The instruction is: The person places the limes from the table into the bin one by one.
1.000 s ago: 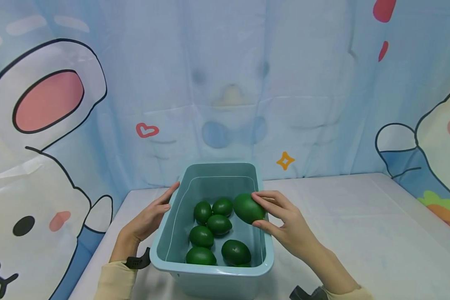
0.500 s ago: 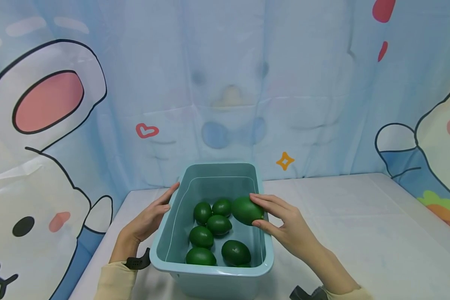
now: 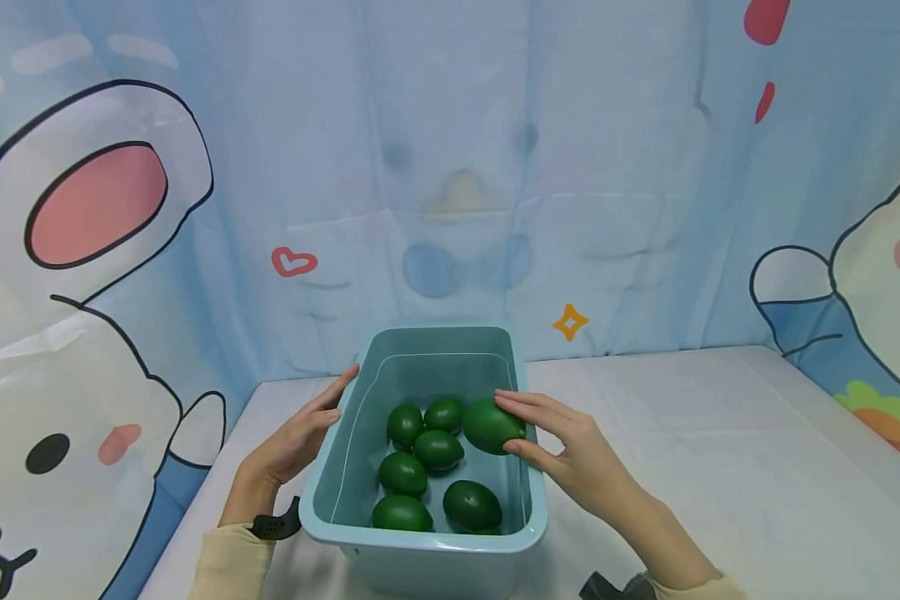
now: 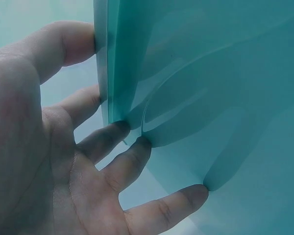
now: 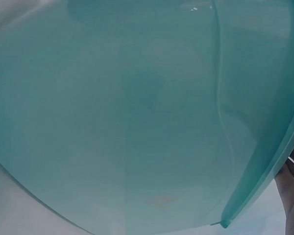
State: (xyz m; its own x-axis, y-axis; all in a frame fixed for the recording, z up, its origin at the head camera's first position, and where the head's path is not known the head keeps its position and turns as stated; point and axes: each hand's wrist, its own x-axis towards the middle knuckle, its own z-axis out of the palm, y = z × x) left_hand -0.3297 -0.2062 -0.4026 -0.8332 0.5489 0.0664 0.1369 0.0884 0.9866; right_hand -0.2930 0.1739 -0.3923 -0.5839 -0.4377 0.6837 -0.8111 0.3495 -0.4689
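My right hand (image 3: pixel 573 442) holds a smooth dark-green oval fruit (image 3: pixel 487 427) between thumb and fingers, inside the right rim of a light teal plastic bin (image 3: pixel 420 540). Several similar green fruits (image 3: pixel 438 450) lie on the bin's floor. Spread, fairly straight fingers of my left hand (image 3: pixel 296 442) touch the bin's left side from outside. The left wrist view shows those fingertips (image 4: pixel 193 196) against the outer wall, thumb near the rim. In the right wrist view the bin's outer wall (image 5: pixel 112 112) hides the fruit, and only part of the right hand (image 5: pixel 290 188) shows.
The bin stands on a table with a white cloth (image 3: pixel 705 433). Behind it hangs a light-blue curtain (image 3: pixel 450 108) with cartoon prints. A dark strap (image 3: pixel 276 523) circles the left wrist, and another dark device (image 3: pixel 618 587) sits at the right wrist.
The right hand has moved the held fruit slightly left and down into the bin. The left hand and the bin stay where they were.
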